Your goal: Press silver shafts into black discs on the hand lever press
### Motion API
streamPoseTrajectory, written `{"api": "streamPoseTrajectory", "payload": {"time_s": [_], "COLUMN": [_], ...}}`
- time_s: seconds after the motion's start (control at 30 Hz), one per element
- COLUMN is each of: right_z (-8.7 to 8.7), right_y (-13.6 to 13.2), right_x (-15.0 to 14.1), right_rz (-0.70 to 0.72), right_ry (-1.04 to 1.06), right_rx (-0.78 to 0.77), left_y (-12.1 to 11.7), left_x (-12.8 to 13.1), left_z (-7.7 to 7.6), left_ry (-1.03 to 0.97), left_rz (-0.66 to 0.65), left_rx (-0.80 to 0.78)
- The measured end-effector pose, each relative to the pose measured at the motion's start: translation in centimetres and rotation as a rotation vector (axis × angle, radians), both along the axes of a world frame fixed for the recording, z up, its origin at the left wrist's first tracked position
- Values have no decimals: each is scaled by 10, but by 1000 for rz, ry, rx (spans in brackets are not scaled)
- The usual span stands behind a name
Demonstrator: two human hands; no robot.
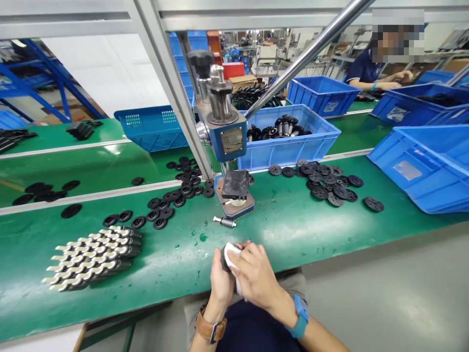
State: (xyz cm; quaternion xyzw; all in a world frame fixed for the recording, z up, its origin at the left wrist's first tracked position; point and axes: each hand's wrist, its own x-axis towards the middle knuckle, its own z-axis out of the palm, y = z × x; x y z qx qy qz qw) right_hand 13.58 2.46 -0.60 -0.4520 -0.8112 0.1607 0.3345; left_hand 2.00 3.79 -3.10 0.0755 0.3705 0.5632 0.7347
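Close to my body at the table's front edge, my left hand (222, 282) is wrapped around a dark round part (223, 260), mostly hidden by the fingers. My right hand (257, 275) presses a folded white cloth (231, 253) against that part. Just beyond the hands, a small black roller with white ends (225, 222) lies on the green table. Behind it stands a blue hand press (227, 139), with a black block (235, 185) at its base.
Rows of black parts with cream tops (91, 259) stand at the left. Loose black discs (166, 205) lie beyond them, and more discs (330, 181) lie right of the press. Blue bins (293, 149) line the back. A metal post (176, 88) rises behind the press. A co-worker (373, 68) sits at back right.
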Motion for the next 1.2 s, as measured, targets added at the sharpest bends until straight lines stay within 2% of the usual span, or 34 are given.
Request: {"api": "streamPoseTrajectory", "payload": {"time_s": [0.13,0.23,0.33,0.4,0.47,0.53,0.6,0.7,0.77,0.83,0.9,1.0,1.1,1.17,1.2], "right_z": [-8,-16,-20,-18,-12,-6,-3,-11,-24,-35,-39,-30,-12,-2,2], "right_y": [17,39,58,61,57,49,43,49,62,76,85,87,75,64,59], "right_x": [48,102,144,155,147,126,101,80,86,106,129,147,134,113,100], "right_rz": [-194,-504,-761,-864,-926,-875,-730,-603,-647,-729,-792,-862,-905,-819,-709], "right_ry": [23,48,-68,-183,-235,-206,-160,-159,-201,-238,-251,-243,-168,-88,-55], "right_rx": [44,116,86,58,86,140,152,109,54,-7,-47,-41,50,130,145], "left_y": [6,11,14,14,13,12,11,9,8,7,7,8,11,12,13], "left_x": [-8,-15,-18,-18,-16,-13,-10,-8,-9,-13,-16,-19,-15,-12,-10], "left_z": [7,16,22,23,23,24,25,25,23,20,17,17,20,23,24], "left_ry": [133,157,145,138,136,143,156,182,202,222,236,249,258,262,269], "left_rz": [80,47,16,-5,-27,-53,-84,-109,-106,-96,-86,-75,-77,-95,-106], "left_rx": [93,172,169,152,135,117,99,77,63,53,47,38,22,32,45]}}
